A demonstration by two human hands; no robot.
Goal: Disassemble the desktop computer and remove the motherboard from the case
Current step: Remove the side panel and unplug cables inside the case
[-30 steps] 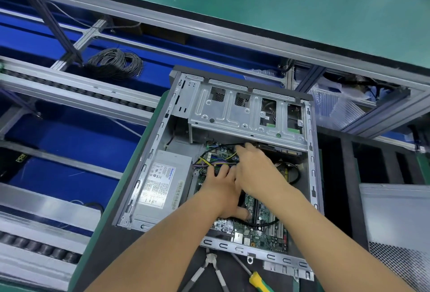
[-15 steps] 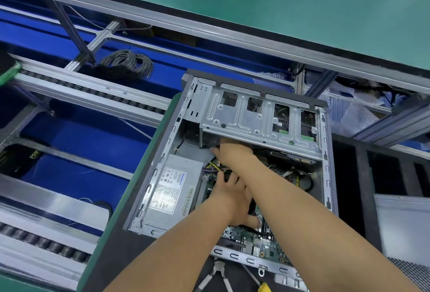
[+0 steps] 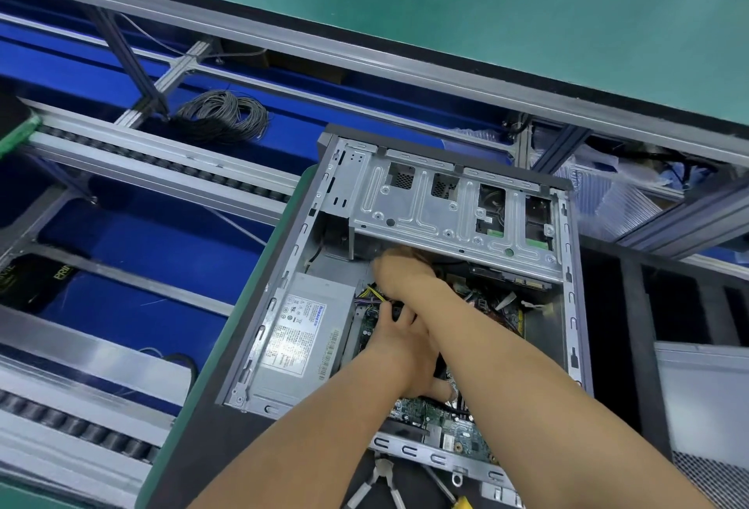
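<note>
The open desktop case lies on its side on the dark mat. A silver drive cage spans its far end, and a grey power supply fills its left side. Parts of the green motherboard show beneath my arms. My left hand rests over the board with its fingers curled round a black part beside the yellow and black wires. My right hand crosses above it and reaches to the lower edge of the drive cage. It is blurred and its fingertips are hidden.
Pliers and a yellow-handled screwdriver lie on the mat by the case's near edge. A grey side panel lies to the right. Roller conveyor rails and a coil of grey cable lie to the left.
My right hand has moved from the middle of the board up and left to the drive cage's lower edge. The left hand has stayed on the board. The view has shifted.
</note>
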